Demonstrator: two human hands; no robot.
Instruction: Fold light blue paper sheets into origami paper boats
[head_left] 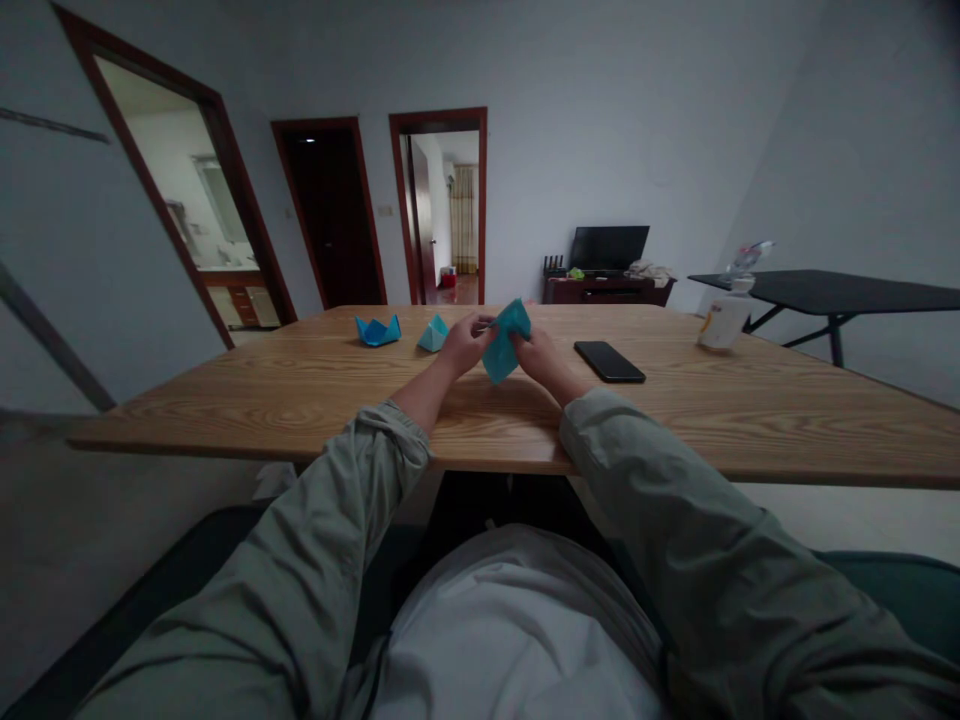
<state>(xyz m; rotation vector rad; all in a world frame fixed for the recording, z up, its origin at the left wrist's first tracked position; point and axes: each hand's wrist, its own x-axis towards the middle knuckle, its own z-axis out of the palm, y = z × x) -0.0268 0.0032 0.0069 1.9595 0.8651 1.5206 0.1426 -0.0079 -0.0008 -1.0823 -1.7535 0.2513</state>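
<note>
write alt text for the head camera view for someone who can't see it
A person's left hand and right hand hold a teal folded paper over a wooden table. Left of the hands sit a blue paper shape and a paler paper shape; to the right are a black phone and, farther right, a white bottle.

The held paper [498,358] is teal. The left fold [378,333] is strong blue with darker facets; the right fold [432,336] is turquoise, paler in front. The table [285,405] is honey-brown, streaked with darker, wavy grain. The phone [609,361] is black; the bottle [726,322] is white with an orange-yellow mark. The sleeves [667,510] are plain grey-green, the shirt [517,630] light grey, the chair [892,590] dark green. The wall [570,130] is pale bluish grey, the door frames [482,200] reddish brown. The screen [610,249] and side table [847,290] are black. The curtain [463,220] is beige with brown vertical bands.
</note>
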